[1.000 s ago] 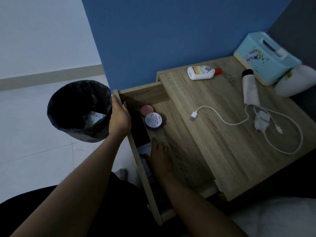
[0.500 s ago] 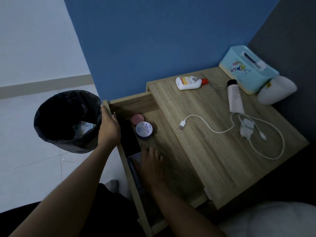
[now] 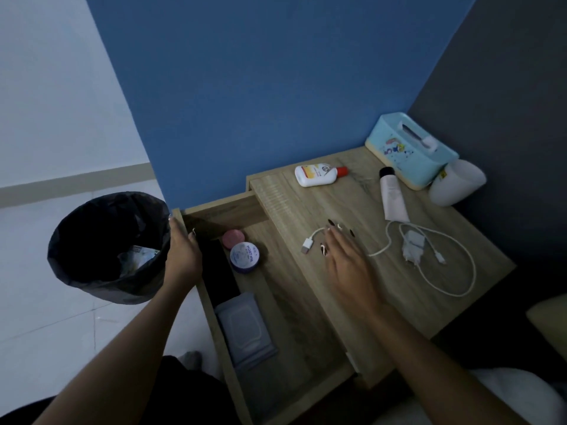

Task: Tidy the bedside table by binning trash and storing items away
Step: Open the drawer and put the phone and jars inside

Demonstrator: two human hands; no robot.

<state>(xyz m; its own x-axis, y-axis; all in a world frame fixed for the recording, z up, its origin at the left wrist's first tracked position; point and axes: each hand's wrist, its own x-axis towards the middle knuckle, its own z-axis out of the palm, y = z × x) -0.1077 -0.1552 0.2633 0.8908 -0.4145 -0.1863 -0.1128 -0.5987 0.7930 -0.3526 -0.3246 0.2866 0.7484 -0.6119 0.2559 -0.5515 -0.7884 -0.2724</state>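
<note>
Mid-frame, the right hand [image 3: 346, 259] hovers spread over the white cable [image 3: 445, 273] on the desk [image 3: 460, 305] — left hand [image 3: 181, 256] grips the bin [image 3: 101, 271] at left.

Worktop [image 3: 352, 289]: light wood grain. Bin [image 3: 107, 246]: black liner. Cable [image 3: 441, 271]: white. Bottle [image 3: 316, 175]: white, red cap. Tissue box [image 3: 411, 154]: pale blue, cartoon print. Jar [image 3: 244, 257]: purple, white lid. Wall [image 3: 260, 87]: blue.

Blue wall [image 3: 260, 87]; perhaps bedding [image 3: 506, 400] at lower right.

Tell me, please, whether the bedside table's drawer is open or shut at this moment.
Open. The drawer is pulled out from under the tabletop, exposing a wipes pack and two small jars inside.
</note>
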